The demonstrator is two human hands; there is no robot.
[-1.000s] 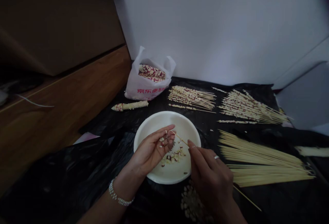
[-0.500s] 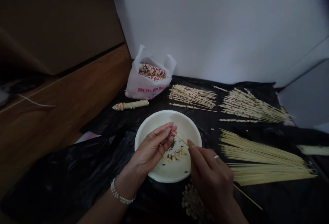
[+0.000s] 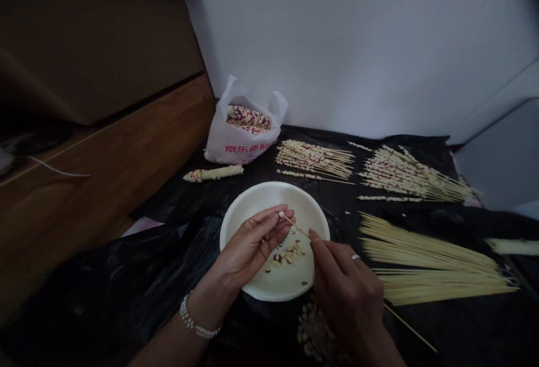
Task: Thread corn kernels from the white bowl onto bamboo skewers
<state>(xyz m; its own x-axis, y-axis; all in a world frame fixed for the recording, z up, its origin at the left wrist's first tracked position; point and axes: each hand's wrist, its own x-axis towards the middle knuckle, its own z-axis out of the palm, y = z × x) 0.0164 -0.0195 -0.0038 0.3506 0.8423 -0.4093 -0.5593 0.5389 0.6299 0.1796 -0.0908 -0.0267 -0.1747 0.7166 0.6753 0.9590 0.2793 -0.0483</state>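
Note:
Over the white bowl [image 3: 236, 210], my left hand [image 3: 255, 243] pinches a pale corn kernel [image 3: 282, 214] between thumb and fingertips. A thin wooden skewer [image 3: 297, 226] slants from that kernel into my right hand [image 3: 347, 277], which is closed round it. The skewer's tip meets the kernel; whether it has pierced it I cannot tell. Its back end shows below my right hand. Loose corn kernels [image 3: 290, 255], cream and dark red, lie in the bowl under my fingers. More kernels [image 3: 315, 333] are heaped in front of the bowl, partly hidden by my right hand.
A plastic bag [image 3: 240, 154] of corn cobs stands at the back, with a mostly stripped cob [image 3: 221, 173] before it. Two piles of kernel-threaded skewers [image 3: 311, 159] lie behind the bowl and to the right. Bare skewers [image 3: 438, 266] fan out on black plastic [image 3: 105, 277].
The kernel at the skewer's tip now shows clearly between my left fingertips. The skewer's back end reaches slightly farther down and right. Both hands stay over the bowl.

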